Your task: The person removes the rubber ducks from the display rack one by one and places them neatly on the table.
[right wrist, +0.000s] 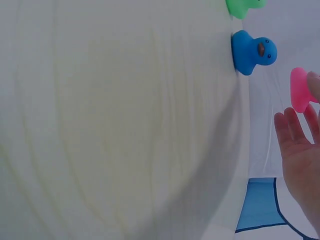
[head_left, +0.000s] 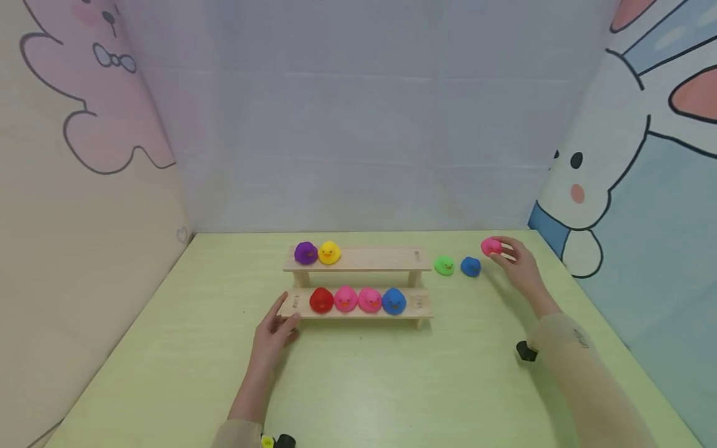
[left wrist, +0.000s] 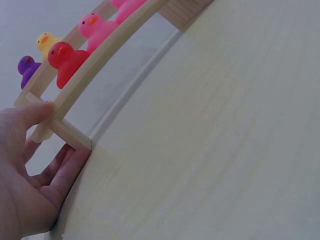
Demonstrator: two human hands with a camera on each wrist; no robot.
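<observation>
Rack (head_left: 358, 315): two wood steps, mid worktop (head_left: 392, 392) but nearer its far edge; prob. light, so any nudge could shift the ducks.
L hand (head_left: 272, 331): grips L end of low step (head_left: 420, 302), thumb on top, fingers below by the leg; firm but level is best, w/o lifting that corner.
Low step row: red duck (head_left: 322, 300), pink pair (head_left: 345, 299), blue duck (head_left: 394, 302), packed close; bare wood at both ends.
Loose ducks: green duck (head_left: 445, 266) just off rack's R end, 2nd blue duck (head_left: 471, 267) beside it; R wrist should pass well above both.
Top step row: purple duck (head_left: 306, 253) at L end, yellow duck (head_left: 329, 253) next; bare from there to R edge, so easiest access is from R.
R hand (head_left: 521, 266): narrow pinch, thumb + fingertips holding a pink duck; other fingers spread clear. Light squeeze, prob. soft toy.
Held pink duck (head_left: 491, 246): up off worktop, near far R corner; keep base down, release only once flat.
</observation>
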